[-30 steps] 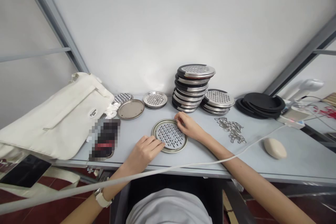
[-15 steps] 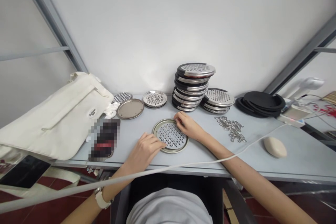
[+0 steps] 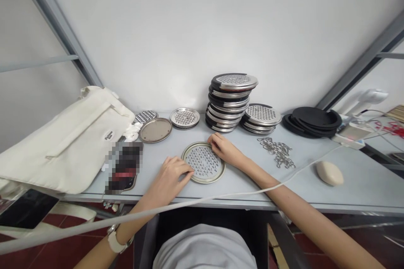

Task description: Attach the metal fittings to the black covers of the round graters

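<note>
The left hand (image 3: 172,174), fingers bent, rests at the rim of the round, perforated silver metal plate with a dull gold edge (image 3: 205,162); uneven pressure could tip it. That plate lies on the grey counter (image 3: 241,185), near its front edge. The right hand (image 3: 224,150) curls over the far rim; whether either hand grips cannot be told. Behind, the uneven tall stack of black-and-silver discs (image 3: 229,104) could topple if knocked; rightward, there is room before the tangled silver metal hooks (image 3: 279,151).

Perforated disc (image 3: 205,162) between left hand (image 3: 172,175) and right hand (image 3: 224,149): silver-grey, dotted with holes; olive-tinged rim (image 3: 206,181);
Tall stack (image 3: 229,105) beyond right hand: black-and-silver bands;
Plain disc (image 3: 155,130) beyond left hand: brownish grey;
Bag (image 3: 72,143) left of left hand: cream, dark lettering (image 3: 109,135);
Rounded block (image 3: 330,173) right of right hand: beige
</note>
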`<state>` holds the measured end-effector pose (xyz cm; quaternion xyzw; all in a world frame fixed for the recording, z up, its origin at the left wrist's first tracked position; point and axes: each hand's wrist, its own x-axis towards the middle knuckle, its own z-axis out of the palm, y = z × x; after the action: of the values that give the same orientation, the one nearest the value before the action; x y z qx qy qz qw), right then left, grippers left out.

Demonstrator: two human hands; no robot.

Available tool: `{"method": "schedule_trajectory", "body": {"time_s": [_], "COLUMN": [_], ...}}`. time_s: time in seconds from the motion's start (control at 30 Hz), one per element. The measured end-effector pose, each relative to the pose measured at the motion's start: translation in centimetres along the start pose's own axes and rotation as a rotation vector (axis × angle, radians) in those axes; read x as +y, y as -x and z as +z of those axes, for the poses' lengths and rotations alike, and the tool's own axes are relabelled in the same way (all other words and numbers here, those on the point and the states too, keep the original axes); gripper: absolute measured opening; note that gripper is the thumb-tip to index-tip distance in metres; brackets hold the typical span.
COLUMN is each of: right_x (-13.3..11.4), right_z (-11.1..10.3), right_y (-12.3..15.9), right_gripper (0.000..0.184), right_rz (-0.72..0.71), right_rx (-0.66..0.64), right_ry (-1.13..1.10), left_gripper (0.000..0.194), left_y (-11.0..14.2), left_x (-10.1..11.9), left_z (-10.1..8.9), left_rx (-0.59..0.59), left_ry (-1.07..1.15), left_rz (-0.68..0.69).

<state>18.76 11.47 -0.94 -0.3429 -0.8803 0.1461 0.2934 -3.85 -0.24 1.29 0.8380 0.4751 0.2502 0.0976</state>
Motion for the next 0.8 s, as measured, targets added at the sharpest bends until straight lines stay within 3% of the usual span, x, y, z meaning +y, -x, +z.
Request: {"method": "schedule_trajectory", "body": {"time_s": [0.33, 0.53, 0.7, 0.8], "right_x": [-0.4, 0.0, 0.2, 0.2], "right_z": [-1.1, -3.5, -4.4, -3.8], "right_y": [0.2, 0.6, 1.2, 0.8], "right_gripper": [0.011, 0.027, 0.010, 0.004], "right_rz": [0.013, 0.132, 0.271, 0.229], "right_rx": [-0.025, -0.138, -0.312, -0.283], "right_ry": [-0.046, -0.097, -0.057, -0.100], "left_gripper": [0.013, 0.018, 0.026, 0.028], "left_y": [0.2, -0.2, -0.1, 0.1], "left_x": [0.2, -0.1, -0.9, -0.8], "left_z": [-0.3, -0.4, -0.5, -0.6], "left_rx": [0.054, 0.141, 0.036, -0.056], "left_ry": [-0.071, -0.062, -0.051, -0.033], "left_rz": [0.069, 0.016, 0.052, 0.113]}}
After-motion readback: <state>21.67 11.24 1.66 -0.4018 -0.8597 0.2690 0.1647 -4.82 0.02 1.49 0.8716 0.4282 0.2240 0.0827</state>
